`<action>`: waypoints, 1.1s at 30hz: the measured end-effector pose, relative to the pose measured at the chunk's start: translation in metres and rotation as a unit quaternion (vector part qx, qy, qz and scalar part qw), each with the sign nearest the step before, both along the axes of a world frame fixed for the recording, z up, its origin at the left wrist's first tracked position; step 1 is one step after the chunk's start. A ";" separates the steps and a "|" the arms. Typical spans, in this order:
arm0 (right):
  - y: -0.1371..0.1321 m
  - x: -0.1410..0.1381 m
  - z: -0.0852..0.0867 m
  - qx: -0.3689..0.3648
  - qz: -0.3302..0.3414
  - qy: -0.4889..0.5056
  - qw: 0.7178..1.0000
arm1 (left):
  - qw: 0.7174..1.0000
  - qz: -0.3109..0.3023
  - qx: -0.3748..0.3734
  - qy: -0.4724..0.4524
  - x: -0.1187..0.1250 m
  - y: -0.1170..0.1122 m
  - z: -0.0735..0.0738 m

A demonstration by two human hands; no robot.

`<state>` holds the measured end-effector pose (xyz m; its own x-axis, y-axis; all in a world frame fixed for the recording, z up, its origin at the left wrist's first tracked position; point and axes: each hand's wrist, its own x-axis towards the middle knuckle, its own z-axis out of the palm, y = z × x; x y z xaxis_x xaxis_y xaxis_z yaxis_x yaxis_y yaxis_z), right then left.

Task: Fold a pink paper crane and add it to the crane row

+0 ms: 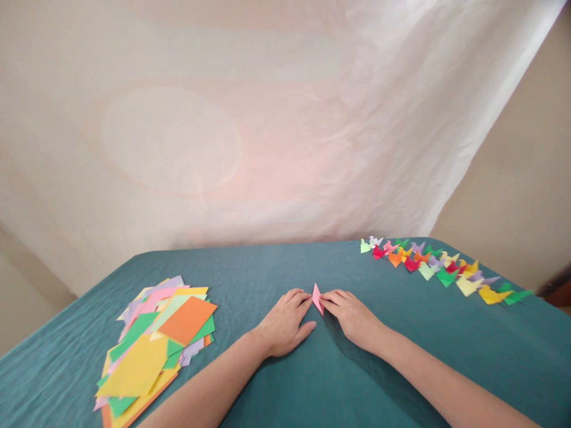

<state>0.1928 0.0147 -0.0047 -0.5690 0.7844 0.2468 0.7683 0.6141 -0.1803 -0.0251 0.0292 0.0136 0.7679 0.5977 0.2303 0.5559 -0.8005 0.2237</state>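
Note:
A small folded pink paper (317, 298) stands on edge on the teal tablecloth (276, 273), between my two hands. My left hand (285, 323) rests palm down just left of it, fingertips touching its side, fingers loosely curled. My right hand (352, 315) lies to its right, with the fingertips pinched on the paper's lower edge.
A loose pile of coloured paper squares (154, 342) lies at the left, orange and yellow on top. A row of several small folded paper figures (439, 268) runs along the table's far right. A pale sheet (267, 119) hangs behind the table.

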 end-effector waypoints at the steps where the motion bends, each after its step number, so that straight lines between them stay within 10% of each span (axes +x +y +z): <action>1: 0.000 0.000 0.000 0.001 0.000 0.000 1.000 | 1.000 0.000 0.000 -0.003 0.000 0.000 0.000; 33: 0.001 0.000 -0.001 0.006 0.000 -0.002 1.000 | 0.999 -0.003 -0.017 -0.031 0.001 0.001 0.003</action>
<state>0.1923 0.0153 -0.0060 -0.5698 0.7814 0.2542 0.7691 0.6161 -0.1700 -0.0240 0.0302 0.0162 0.7559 0.6018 0.2578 0.5357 -0.7949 0.2850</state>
